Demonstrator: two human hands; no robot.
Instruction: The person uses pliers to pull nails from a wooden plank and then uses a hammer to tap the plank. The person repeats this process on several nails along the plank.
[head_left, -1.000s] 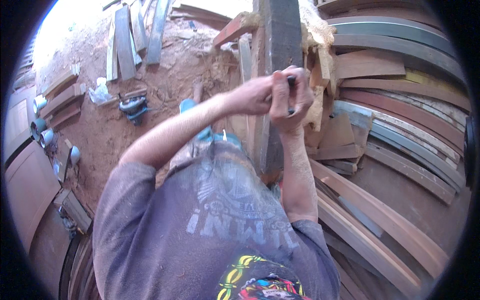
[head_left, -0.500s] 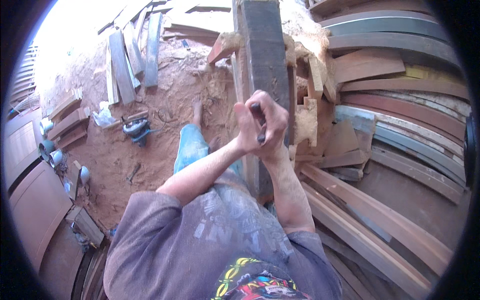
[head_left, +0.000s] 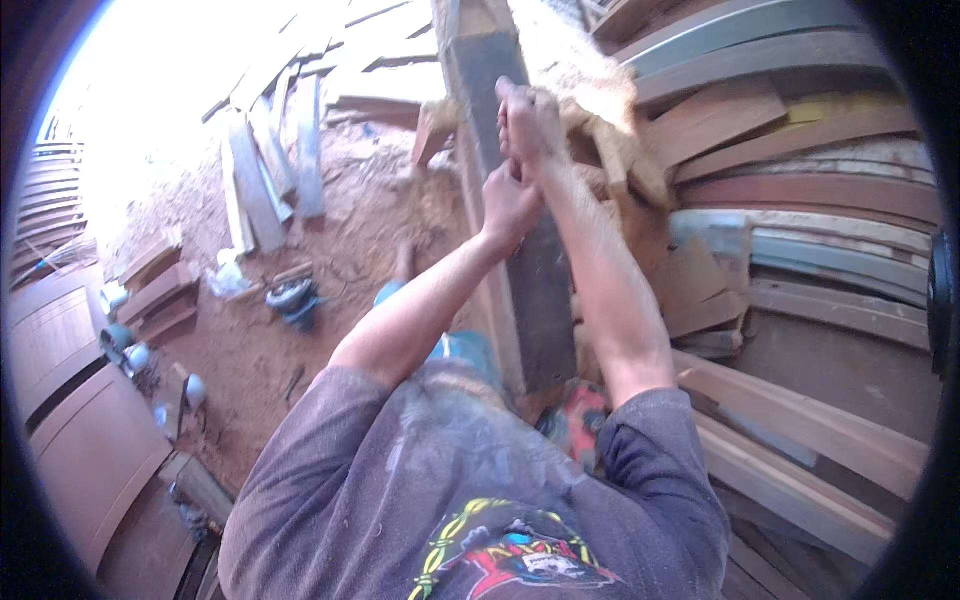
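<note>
A long dark wooden plank [head_left: 535,290] runs away from me, from my lap toward the top of the view. Both arms are stretched out over it. My right hand [head_left: 532,118] is farthest out, fingers closed, on the plank's upper part. Just behind it, my left hand [head_left: 508,205] is also closed. Together they grip a slim hand tool that the fingers almost wholly hide. Pale sawdust and shavings [head_left: 600,95] lie heaped by the plank to the right of my hands.
Curved and straight boards [head_left: 800,190] are stacked on the right. Loose planks [head_left: 270,170] lie on the red dirt floor at upper left, with a dark blue power tool [head_left: 293,298] near them. Brown wooden panels [head_left: 90,440] stand at the left. A red-orange object [head_left: 582,420] sits under the plank.
Both hands have pushed forward along the plank, away from my body, and my arms are straighter. The view has tilted so more of the floor and the far planks show.
</note>
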